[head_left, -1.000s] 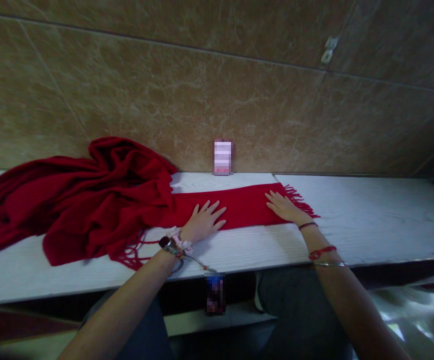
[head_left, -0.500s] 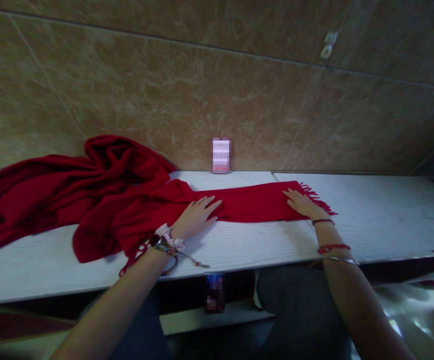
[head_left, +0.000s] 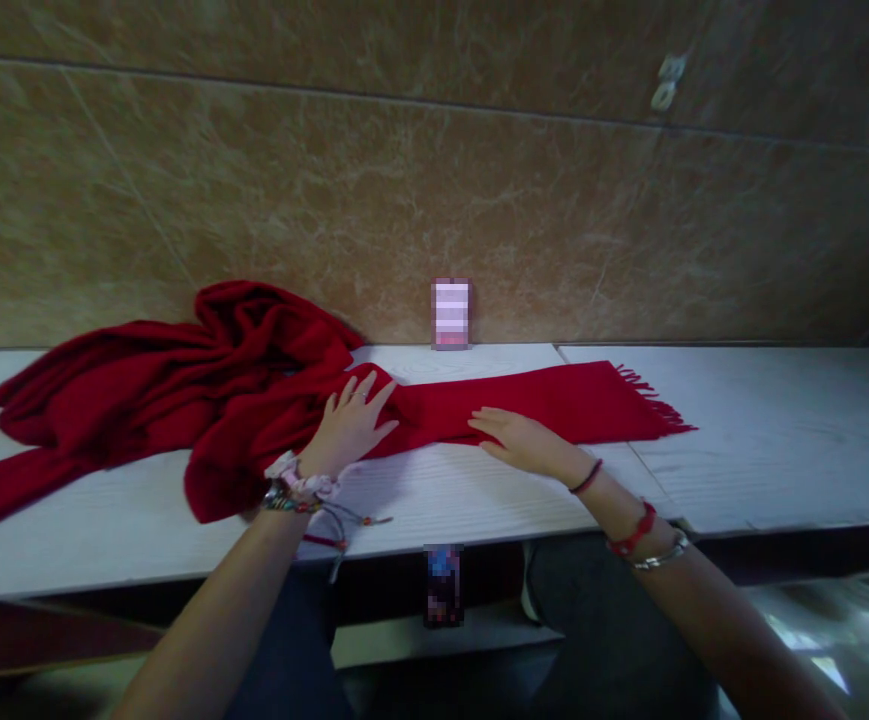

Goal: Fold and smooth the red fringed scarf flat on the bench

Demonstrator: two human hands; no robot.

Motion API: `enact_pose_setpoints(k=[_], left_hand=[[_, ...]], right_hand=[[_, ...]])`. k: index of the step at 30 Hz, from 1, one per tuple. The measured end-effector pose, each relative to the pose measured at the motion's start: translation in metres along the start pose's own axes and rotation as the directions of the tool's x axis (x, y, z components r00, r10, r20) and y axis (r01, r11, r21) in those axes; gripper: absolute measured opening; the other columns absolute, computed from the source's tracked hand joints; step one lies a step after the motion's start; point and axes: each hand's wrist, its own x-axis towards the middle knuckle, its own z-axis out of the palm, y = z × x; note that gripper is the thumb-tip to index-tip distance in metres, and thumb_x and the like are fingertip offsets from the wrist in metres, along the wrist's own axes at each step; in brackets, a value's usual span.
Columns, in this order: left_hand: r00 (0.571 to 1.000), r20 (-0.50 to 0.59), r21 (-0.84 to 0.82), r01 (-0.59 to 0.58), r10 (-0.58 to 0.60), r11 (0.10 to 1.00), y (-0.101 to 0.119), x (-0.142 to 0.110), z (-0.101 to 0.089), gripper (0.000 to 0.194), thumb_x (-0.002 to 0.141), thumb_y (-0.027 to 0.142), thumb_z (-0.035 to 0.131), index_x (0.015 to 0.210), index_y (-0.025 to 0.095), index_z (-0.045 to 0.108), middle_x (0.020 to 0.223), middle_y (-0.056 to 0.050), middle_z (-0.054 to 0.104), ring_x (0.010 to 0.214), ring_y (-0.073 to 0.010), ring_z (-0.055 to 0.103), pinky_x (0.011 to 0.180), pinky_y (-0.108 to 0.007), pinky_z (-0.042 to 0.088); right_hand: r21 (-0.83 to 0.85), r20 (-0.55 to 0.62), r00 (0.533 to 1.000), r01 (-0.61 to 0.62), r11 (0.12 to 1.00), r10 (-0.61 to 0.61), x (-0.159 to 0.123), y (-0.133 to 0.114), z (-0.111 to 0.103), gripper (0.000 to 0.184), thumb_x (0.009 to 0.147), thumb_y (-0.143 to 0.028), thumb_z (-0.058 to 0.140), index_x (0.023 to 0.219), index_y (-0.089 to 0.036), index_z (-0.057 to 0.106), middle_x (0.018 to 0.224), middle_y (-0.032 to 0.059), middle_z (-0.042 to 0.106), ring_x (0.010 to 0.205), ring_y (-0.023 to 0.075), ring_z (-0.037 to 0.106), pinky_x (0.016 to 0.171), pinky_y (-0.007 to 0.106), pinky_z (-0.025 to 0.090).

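Observation:
A long red fringed scarf (head_left: 554, 405) lies across a white wood-grain counter (head_left: 764, 440). Its right part is smoothed flat, with the fringe pointing right; its left part is bunched in a heap (head_left: 179, 400). My left hand (head_left: 350, 425) rests flat, fingers spread, on the scarf where the heap meets the flat strip. My right hand (head_left: 520, 440) lies flat with fingers stretched out on the near edge of the flat strip, well left of the fringe. Bracelets and a scrunchie are on both wrists.
A small pixelated card (head_left: 451, 314) leans upright against the brown marble wall (head_left: 434, 200) behind the scarf. A seam (head_left: 565, 360) splits the counter into two boards. My knees and a blurred small object (head_left: 442, 585) sit below the counter's front edge.
The flat end of the scarf has slid to the right along the counter. My right hand has moved left from the fringed end to the strip's middle; my left hand shifted left toward the heap.

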Motion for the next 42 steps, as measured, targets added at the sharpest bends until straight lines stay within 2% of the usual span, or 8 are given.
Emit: enact_pose_setpoints(k=[14,18,21,27,29,33,39,42], left_hand=[[0.871,-0.121,0.015,0.481,-0.476,0.876,-0.098,-0.056,0.002,0.079,0.076,0.063,0.044,0.138,0.018,0.025,0.138,-0.022,0.032,0.124,-0.0475,0.026,0.090,-0.066,0.026],[0.856,0.071,-0.126,0.517,-0.512,0.847,-0.111,-0.061,-0.009,0.068,0.077,0.050,0.051,0.133,0.016,0.033,0.110,-0.014,0.059,0.103,-0.0336,0.054,0.084,-0.045,0.044],[0.861,-0.007,-0.300,0.483,-0.508,0.823,-0.116,-0.060,-0.021,0.048,0.078,0.037,0.053,0.121,0.015,0.047,0.102,-0.005,0.062,0.096,-0.0247,0.058,0.085,-0.034,0.046],[0.553,-0.439,-0.564,0.444,-0.708,0.696,-0.140,-0.053,-0.041,0.042,0.080,0.036,0.049,0.115,0.013,0.050,0.097,-0.004,0.061,0.083,-0.0167,0.059,0.078,-0.029,0.050],[0.587,-0.478,-0.510,0.419,-0.653,0.751,-0.145,-0.048,-0.042,0.041,0.084,0.032,0.042,0.119,0.012,0.046,0.098,-0.004,0.061,0.083,-0.0166,0.060,0.081,-0.029,0.049],[0.855,-0.240,-0.183,0.425,-0.460,0.886,-0.124,-0.043,-0.030,0.048,0.084,0.031,0.043,0.129,0.014,0.039,0.122,-0.014,0.049,0.111,-0.0311,0.049,0.090,-0.045,0.042],[0.925,-0.286,0.025,0.268,-0.250,0.963,-0.056,-0.051,-0.013,0.049,0.083,0.038,0.047,0.129,0.022,0.041,0.143,-0.015,0.019,0.130,-0.0417,0.014,0.097,-0.063,0.022],[0.972,-0.162,-0.086,-0.188,0.172,0.978,-0.031,-0.051,-0.004,0.049,0.081,0.039,0.052,0.127,0.023,0.045,0.130,-0.013,0.039,0.122,-0.0292,0.035,0.100,-0.046,0.032]], right_hand=[[0.021,0.004,0.995,-0.102,0.995,0.102,0.001,0.000,0.027,0.053,0.090,-0.041,0.034,0.138,-0.020,0.029,0.143,0.0098,0.030,0.133,0.0264,0.019,0.105,0.051,0.020],[0.066,-0.051,0.991,-0.117,0.991,0.121,0.001,0.003,0.031,0.050,0.089,-0.035,0.036,0.136,-0.018,0.033,0.141,0.0108,0.034,0.132,0.0235,0.022,0.105,0.047,0.023],[0.105,-0.080,0.988,-0.123,0.987,0.132,0.001,0.006,0.032,0.049,0.088,-0.032,0.038,0.135,-0.017,0.035,0.139,0.0120,0.037,0.132,0.0223,0.025,0.105,0.046,0.025],[0.159,-0.129,0.978,-0.143,0.977,0.164,-0.001,0.009,0.035,0.050,0.087,-0.029,0.039,0.134,-0.016,0.035,0.137,0.0130,0.040,0.129,0.0221,0.030,0.104,0.045,0.029],[0.166,-0.147,0.976,-0.136,0.977,0.160,-0.001,0.011,0.036,0.051,0.086,-0.028,0.040,0.134,-0.014,0.034,0.136,0.0134,0.040,0.128,0.0219,0.032,0.104,0.044,0.030],[0.169,-0.169,0.974,-0.119,0.978,0.148,0.000,0.014,0.039,0.050,0.085,-0.026,0.040,0.133,-0.014,0.036,0.134,0.0136,0.043,0.126,0.0218,0.036,0.104,0.044,0.031],[0.147,-0.194,0.972,-0.107,0.983,0.134,0.002,0.015,0.038,0.049,0.084,-0.023,0.040,0.132,-0.017,0.037,0.134,0.0124,0.044,0.126,0.0223,0.036,0.104,0.046,0.031],[0.123,-0.213,0.972,-0.068,0.990,0.094,-0.002,0.015,0.025,0.047,0.083,-0.024,0.044,0.130,-0.019,0.040,0.133,0.0117,0.045,0.127,0.0234,0.034,0.103,0.048,0.029]])
